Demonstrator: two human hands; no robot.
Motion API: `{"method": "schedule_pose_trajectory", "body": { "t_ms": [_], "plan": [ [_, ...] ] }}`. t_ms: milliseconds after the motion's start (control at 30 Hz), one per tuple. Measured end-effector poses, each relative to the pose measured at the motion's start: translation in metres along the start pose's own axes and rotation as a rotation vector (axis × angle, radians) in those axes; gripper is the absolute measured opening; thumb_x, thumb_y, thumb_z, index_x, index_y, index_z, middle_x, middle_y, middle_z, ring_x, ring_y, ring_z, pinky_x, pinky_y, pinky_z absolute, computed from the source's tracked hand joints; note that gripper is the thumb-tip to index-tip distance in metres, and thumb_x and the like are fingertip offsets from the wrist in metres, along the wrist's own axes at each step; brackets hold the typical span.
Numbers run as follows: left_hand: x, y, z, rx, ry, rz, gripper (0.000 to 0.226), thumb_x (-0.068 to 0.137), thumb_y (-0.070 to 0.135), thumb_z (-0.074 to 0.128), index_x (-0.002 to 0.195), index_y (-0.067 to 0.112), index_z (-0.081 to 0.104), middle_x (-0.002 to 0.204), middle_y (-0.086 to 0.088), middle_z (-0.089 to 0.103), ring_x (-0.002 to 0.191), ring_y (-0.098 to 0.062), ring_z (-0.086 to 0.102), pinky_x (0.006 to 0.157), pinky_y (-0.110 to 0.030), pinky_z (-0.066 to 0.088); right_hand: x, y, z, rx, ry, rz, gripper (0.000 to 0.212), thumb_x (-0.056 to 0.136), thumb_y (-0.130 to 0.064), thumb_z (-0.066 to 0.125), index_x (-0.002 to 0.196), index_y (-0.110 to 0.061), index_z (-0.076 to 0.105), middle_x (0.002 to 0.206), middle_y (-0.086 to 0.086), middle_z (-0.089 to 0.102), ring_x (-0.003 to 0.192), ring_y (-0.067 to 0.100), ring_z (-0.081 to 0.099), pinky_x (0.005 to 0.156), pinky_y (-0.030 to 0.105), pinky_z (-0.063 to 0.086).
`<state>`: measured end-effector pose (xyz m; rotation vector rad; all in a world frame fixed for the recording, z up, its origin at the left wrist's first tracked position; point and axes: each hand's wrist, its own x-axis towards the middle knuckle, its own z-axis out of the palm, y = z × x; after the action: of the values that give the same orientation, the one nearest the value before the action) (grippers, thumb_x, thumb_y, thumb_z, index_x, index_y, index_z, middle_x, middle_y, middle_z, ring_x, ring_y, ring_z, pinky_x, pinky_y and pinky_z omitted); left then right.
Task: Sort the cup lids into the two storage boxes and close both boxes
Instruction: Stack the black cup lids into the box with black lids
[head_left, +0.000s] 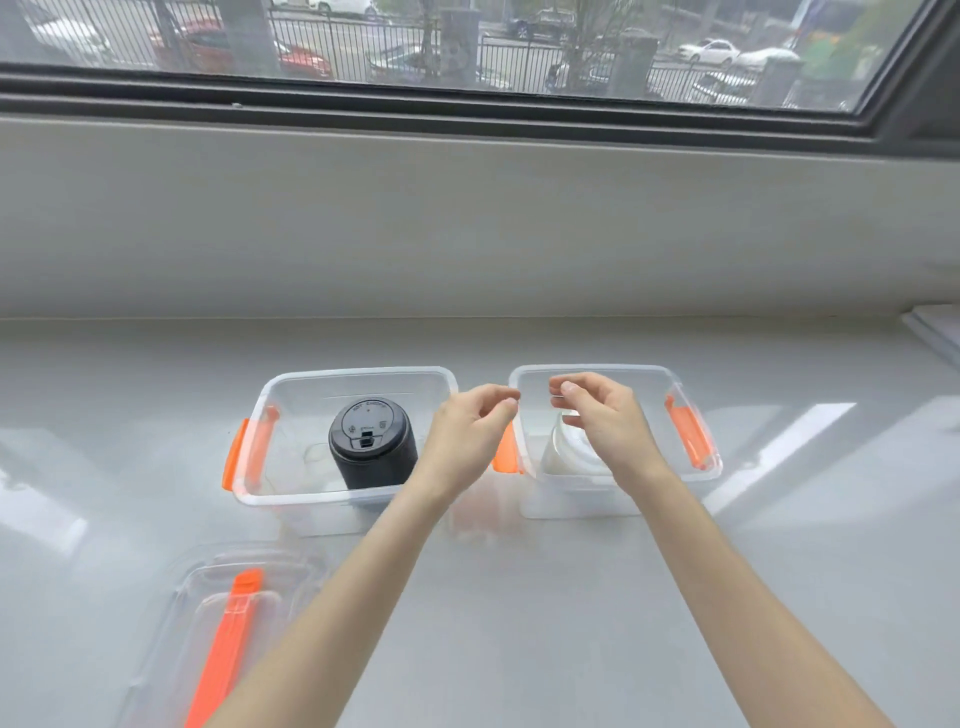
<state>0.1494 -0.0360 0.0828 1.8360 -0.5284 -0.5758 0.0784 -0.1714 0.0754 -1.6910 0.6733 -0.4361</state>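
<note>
Black lids (372, 441) stacked in left box (291, 491), both hands' (467, 436) (605, 421) grip loose, empty, over right box (696, 470)

Bright, soft daylight enters through the window (467, 47); pale glare streaks the tabletop (779, 447). Shadows are faint. Wide-angle bending curves the edges.

Both hands (467, 436) (605, 423) raised (fingers loosely curled, empty)

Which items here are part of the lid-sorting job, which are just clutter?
Job:
left box holding black lids
right box holding clear lids
box covers, lower left
left hand, right hand

Lying about:
white object, far right edge
</note>
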Motion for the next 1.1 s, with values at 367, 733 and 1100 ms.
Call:
{"method": "schedule_pose_trajectory", "body": {
  "t_ms": [367,733,1100],
  "plan": [
    [0.042,0.005,0.081,-0.108,-0.115,-0.27,0.017,0.088,0.023,0.045,0.099,0.02,0.058,0.108,-0.004,0.049,0.099,-0.019,0.046,0.093,-0.03,0.036,0.038,0.04,-0.073,-0.215,0.082,0.276,0.036,0.09,-0.013,0.042,0.123,0.0,0.052,0.103,0.008,0.055,0.096,0.017,0.048,0.105,0.043,0.041],
    [0.071,-0.002,0.104,-0.104,-0.182,-0.516,0.045,0.09,0.035,0.039,0.131,0.015,0.043,0.111,0.002,0.04,0.102,-0.022,0.042,0.091,-0.031,0.036,0.059,0.061,-0.072,-0.218,-0.127,0.551,0.034,0.088,-0.022,0.046,0.114,-0.001,0.051,0.09,0.006,0.045,0.086,0.021,0.045,0.1,0.044,0.044],
    [0.072,-0.009,0.106,-0.098,-0.155,-0.507,0.048,0.086,0.038,0.046,0.126,0.011,0.048,0.113,-0.006,0.05,0.103,-0.022,0.049,0.102,-0.036,0.039,0.067,0.078,-0.083,-0.204,-0.141,0.509,0.026,0.066,-0.037,0.053,0.078,-0.014,0.052,0.081,0.005,0.038,0.078,0.018,0.04,0.094,0.049,0.044]
  ]
}}
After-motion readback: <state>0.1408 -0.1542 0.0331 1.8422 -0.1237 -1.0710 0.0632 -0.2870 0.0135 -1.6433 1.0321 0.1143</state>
